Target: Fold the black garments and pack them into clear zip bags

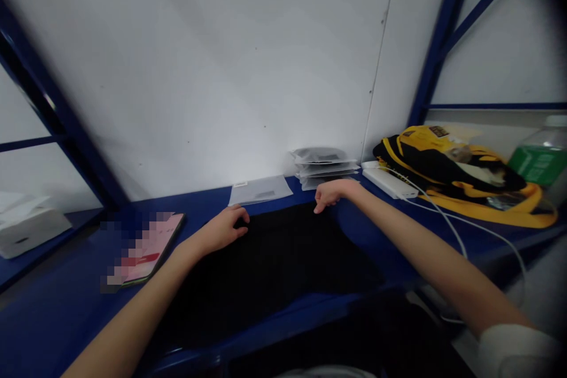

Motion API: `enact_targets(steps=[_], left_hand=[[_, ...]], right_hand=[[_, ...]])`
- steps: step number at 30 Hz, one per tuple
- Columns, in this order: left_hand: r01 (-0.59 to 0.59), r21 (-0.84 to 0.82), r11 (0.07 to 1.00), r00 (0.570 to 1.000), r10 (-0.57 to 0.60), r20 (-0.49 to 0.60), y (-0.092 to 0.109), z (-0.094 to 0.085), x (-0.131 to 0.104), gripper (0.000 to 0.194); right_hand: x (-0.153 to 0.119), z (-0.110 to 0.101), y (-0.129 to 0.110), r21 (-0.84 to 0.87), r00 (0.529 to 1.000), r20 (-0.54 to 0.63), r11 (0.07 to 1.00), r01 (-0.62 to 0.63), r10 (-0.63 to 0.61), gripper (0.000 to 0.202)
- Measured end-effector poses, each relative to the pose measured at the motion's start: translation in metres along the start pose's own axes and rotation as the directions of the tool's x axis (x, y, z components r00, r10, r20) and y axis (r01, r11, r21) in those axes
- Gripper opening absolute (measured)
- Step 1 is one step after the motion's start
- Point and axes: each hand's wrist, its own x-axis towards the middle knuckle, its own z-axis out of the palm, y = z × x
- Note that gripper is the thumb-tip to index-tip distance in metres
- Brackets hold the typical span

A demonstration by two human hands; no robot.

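Observation:
A black garment [283, 254] lies spread flat on the blue shelf, its straight upper edge toward the wall. Over its upper left corner rests my left hand [224, 227], fingers loosely bent, with a gap between thumb and forefinger. My right hand [328, 194] is at the upper right corner, fingers folded and thumb pointing down, pinching the edge of the cloth. The exact kind of garment is too dark to make out. Just beyond the upper edge lie a flat clear plastic bag [260, 189] and a stack of bagged packets [325, 166].
On the left lies a phone [153, 248] with a pink screen, near white paper [31, 224]. To the right are a white power bank [388, 182] with a cable [456, 236], a black and yellow bag [443, 159] and a green-labelled bottle [538, 156]. Blue posts [436, 53] frame the shelf [57, 301].

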Motion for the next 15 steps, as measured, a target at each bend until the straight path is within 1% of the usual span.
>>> enact_targets(steps=[4, 6, 9, 12, 15], left_hand=[[0.051, 0.012, 0.999, 0.998, -0.051, 0.043, -0.002, 0.0, 0.0, 0.022], [0.028, 0.01, 1.0, 0.999, -0.028, 0.035, -0.003, 0.0, -0.001, 0.023], [-0.032, 0.002, 0.999, 0.999, 0.032, -0.01, -0.001, -0.004, -0.003, 0.027], [-0.039, 0.015, 0.999, 0.998, 0.04, -0.045, 0.008, -0.011, -0.009, 0.035], [-0.053, -0.013, 0.999, 0.999, 0.053, -0.01, 0.023, -0.023, -0.018, 0.04]], right_hand=[[0.001, 0.002, -0.004, -0.044, 0.999, -0.004, 0.998, -0.041, 0.041, 0.028], [0.001, 0.002, -0.004, -0.065, 0.999, -0.007, 0.997, -0.036, 0.035, 0.028], [-0.003, 0.001, -0.004, -0.103, 1.0, -0.021, 0.994, -0.021, 0.018, 0.027], [-0.013, -0.004, -0.008, -0.144, 0.995, -0.094, 0.99, 0.012, -0.026, 0.024], [-0.031, -0.007, -0.019, -0.155, 0.979, -0.165, 0.984, 0.093, -0.118, 0.024]])
